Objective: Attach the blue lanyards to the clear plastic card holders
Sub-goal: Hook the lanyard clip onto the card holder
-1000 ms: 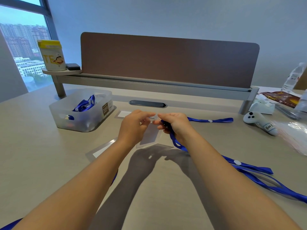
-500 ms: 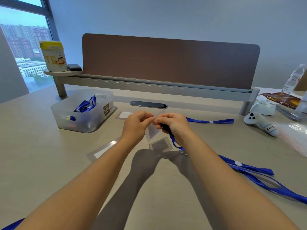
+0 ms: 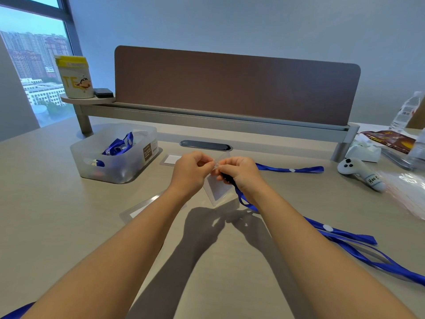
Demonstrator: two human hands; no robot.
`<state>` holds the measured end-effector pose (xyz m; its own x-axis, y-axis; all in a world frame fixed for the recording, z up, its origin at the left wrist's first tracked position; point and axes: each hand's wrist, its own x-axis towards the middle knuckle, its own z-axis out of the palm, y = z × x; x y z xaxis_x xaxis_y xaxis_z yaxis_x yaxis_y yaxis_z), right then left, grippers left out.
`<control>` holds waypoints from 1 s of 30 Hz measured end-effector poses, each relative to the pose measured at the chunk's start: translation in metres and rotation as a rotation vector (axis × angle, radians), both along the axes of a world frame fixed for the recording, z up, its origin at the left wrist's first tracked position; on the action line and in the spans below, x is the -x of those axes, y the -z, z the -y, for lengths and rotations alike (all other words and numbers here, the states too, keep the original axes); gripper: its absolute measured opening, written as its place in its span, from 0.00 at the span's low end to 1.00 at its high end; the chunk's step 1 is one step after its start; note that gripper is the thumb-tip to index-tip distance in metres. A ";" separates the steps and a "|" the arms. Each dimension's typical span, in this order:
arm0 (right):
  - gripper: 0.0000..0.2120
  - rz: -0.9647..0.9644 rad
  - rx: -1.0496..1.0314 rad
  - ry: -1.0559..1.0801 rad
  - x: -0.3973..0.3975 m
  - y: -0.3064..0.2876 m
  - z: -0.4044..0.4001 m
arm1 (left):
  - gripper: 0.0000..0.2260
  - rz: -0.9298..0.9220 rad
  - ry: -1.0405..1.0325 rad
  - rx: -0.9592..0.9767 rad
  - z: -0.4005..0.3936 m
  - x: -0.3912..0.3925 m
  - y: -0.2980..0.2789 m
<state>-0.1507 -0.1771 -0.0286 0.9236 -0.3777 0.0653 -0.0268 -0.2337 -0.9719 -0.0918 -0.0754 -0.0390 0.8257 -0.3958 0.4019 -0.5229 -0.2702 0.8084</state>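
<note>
A clear plastic card holder (image 3: 219, 191) hangs above the desk between my hands. My left hand (image 3: 192, 172) pinches its top edge. My right hand (image 3: 240, 172) pinches the clasp end of a blue lanyard (image 3: 340, 245) right at the holder's top, fingertips of both hands meeting there. The lanyard's ribbon runs down from my right hand and across the desk to the right. Two more clear card holders lie flat: one (image 3: 140, 209) under my left forearm, one (image 3: 171, 159) behind my left hand. Another blue lanyard (image 3: 291, 169) lies behind my right hand.
A translucent bin (image 3: 115, 153) with several blue lanyards stands at the left. A white controller (image 3: 361, 170), crinkled clear bags (image 3: 407, 192), a snack packet and a water bottle crowd the right. A brown divider panel (image 3: 236, 84) closes the back. A yellow-lidded tub (image 3: 74, 77) sits on the shelf.
The card holder has been lifted off the desk and tilted upright between my hands. My fingertips have drawn together at its top edge.
</note>
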 end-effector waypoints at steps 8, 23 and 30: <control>0.11 0.018 0.070 -0.013 -0.004 -0.001 0.002 | 0.08 0.023 0.007 0.015 0.003 0.002 -0.003; 0.06 -0.130 0.144 -0.052 -0.010 -0.005 0.043 | 0.05 0.095 -0.102 0.052 0.006 -0.028 0.005; 0.16 -0.032 0.509 0.396 -0.028 0.014 0.060 | 0.10 0.264 -0.211 -0.150 0.008 -0.056 0.016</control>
<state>-0.1231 -0.2371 -0.0426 0.7251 -0.6195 0.3007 -0.2330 -0.6316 -0.7394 -0.0360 -0.0837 -0.0553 0.7711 -0.2980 0.5627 -0.6283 -0.4996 0.5964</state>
